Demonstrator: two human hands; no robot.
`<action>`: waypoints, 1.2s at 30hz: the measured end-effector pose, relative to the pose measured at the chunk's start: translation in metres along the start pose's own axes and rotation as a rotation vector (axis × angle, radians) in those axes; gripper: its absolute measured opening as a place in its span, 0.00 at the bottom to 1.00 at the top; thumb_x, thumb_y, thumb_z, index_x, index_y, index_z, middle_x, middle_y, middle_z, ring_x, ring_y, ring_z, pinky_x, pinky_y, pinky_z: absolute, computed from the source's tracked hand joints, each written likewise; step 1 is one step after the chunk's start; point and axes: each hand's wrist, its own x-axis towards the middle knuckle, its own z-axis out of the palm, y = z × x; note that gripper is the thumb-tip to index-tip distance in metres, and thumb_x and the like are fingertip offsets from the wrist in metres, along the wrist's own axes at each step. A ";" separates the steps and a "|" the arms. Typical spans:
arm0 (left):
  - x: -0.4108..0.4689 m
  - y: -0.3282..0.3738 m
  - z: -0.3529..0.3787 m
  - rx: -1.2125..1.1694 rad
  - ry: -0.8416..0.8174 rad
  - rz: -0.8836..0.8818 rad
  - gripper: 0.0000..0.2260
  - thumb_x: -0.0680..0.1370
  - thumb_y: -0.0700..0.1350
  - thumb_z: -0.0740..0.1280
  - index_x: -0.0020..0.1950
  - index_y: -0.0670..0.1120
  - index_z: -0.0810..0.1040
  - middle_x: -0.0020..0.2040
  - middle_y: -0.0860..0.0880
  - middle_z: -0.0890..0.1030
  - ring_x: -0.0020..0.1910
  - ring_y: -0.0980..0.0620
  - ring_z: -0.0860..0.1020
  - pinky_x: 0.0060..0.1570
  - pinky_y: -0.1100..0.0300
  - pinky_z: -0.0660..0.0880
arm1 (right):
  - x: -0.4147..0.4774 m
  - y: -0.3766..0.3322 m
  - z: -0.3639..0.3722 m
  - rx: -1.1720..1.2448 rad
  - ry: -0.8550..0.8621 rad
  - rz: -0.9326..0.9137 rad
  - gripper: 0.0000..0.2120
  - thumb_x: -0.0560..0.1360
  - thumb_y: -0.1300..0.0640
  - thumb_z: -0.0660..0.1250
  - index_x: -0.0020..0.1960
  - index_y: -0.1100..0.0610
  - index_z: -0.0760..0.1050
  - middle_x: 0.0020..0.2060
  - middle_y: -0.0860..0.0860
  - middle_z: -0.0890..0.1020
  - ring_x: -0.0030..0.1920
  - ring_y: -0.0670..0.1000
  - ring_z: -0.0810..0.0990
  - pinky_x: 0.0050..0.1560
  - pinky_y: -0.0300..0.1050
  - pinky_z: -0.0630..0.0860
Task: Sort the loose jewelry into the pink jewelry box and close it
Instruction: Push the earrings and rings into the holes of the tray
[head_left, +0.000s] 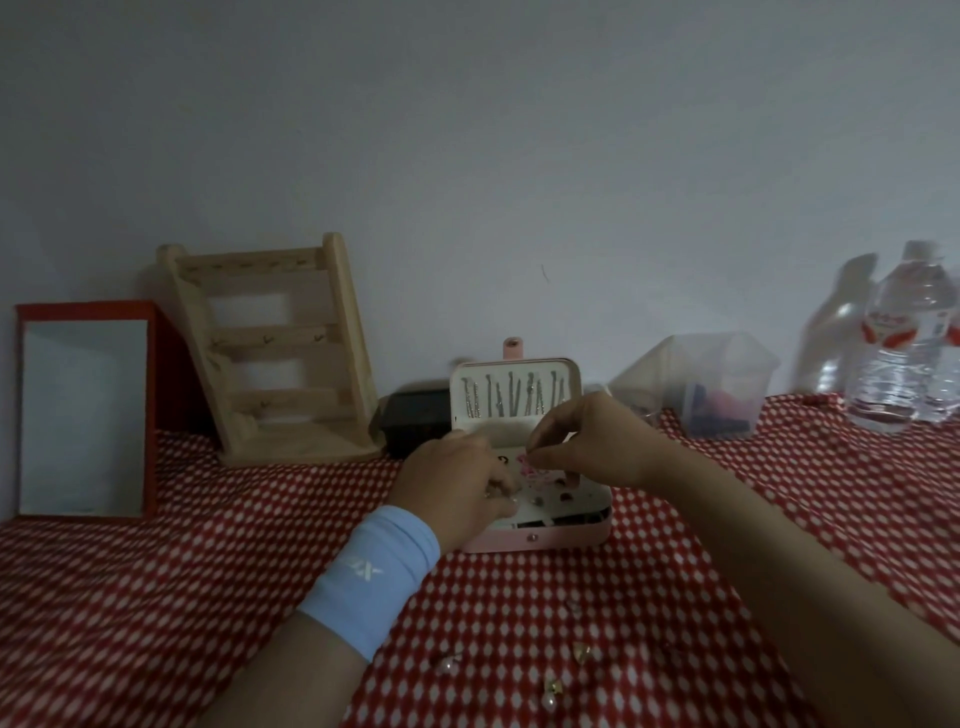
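Now: pink piece poised over open box

Loose jewelry (553, 688) lies nearest on the cloth (208, 571), well short of the pink jewelry box (545, 540). Left hand (457, 488) rests on the box's left side, fingers curled; holding what, I cannot tell. Right hand (587, 447) pinches a small pink piece (527, 461) just above the open tray (587, 496).

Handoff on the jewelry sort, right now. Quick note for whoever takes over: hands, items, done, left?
Left hand: rests on the left side of the pink jewelry box; cannot tell if it holds anything.
Right hand: fingers pinch a small pink piece over the open box.
Done: chains hang in the upright lid, small pieces lie in the tray.
Left: several loose pieces on the checked cloth nearer the person, then close the box.
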 end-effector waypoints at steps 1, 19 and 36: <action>0.001 0.000 0.000 -0.003 -0.004 -0.003 0.10 0.73 0.58 0.71 0.52 0.59 0.83 0.52 0.56 0.78 0.53 0.55 0.74 0.55 0.58 0.74 | 0.000 0.000 0.000 -0.002 0.001 -0.007 0.01 0.73 0.60 0.76 0.44 0.56 0.85 0.40 0.48 0.87 0.30 0.40 0.81 0.35 0.34 0.78; 0.012 -0.005 -0.006 -0.375 -0.258 -0.182 0.10 0.75 0.48 0.72 0.33 0.56 0.78 0.32 0.57 0.78 0.34 0.57 0.77 0.37 0.64 0.71 | -0.003 0.003 0.020 -0.235 -0.065 -0.089 0.03 0.73 0.54 0.76 0.46 0.47 0.86 0.42 0.40 0.85 0.39 0.33 0.80 0.39 0.28 0.75; 0.025 -0.014 -0.018 -0.685 -0.099 -0.260 0.10 0.77 0.46 0.69 0.48 0.39 0.83 0.49 0.47 0.84 0.50 0.54 0.80 0.48 0.66 0.75 | -0.002 0.006 0.017 -0.305 -0.089 -0.104 0.05 0.73 0.52 0.75 0.49 0.46 0.86 0.45 0.38 0.85 0.44 0.36 0.80 0.47 0.33 0.78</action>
